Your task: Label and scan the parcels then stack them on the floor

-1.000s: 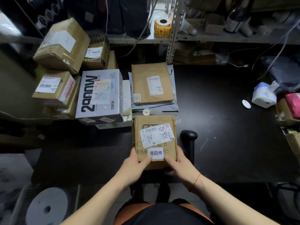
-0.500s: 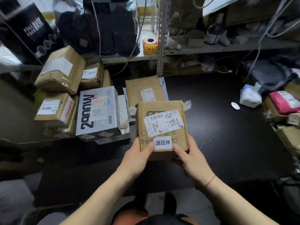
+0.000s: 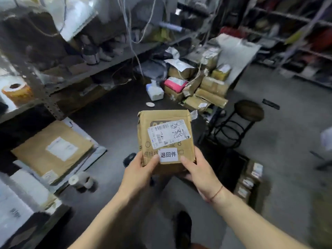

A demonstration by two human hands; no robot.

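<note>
I hold a small brown cardboard parcel (image 3: pixel 166 126) in the air over the black table's right end. It bears a white barcode label with handwriting and a small white sticker (image 3: pixel 168 155) with black characters near its lower edge. My left hand (image 3: pixel 139 172) grips the parcel's lower left corner, thumb beside the sticker. My right hand (image 3: pixel 199 171) grips the lower right corner, thumb on top. A stack of labelled parcels (image 3: pixel 248 178) stands on the floor at the lower right. The black scanner (image 3: pixel 129 159) shows partly, just left of my left hand.
A flat brown envelope parcel (image 3: pixel 53 150) lies on the table at left, with small tape rolls (image 3: pixel 80 179) near it. More parcels (image 3: pixel 206 87) are piled at the table's far end. A black stool (image 3: pixel 239 123) stands on the grey floor at right. Metal shelves rise behind.
The parcel has been lifted off the table and carried to the right with both hands. My view has swung right, bringing the stool, floor and floor stack into sight.
</note>
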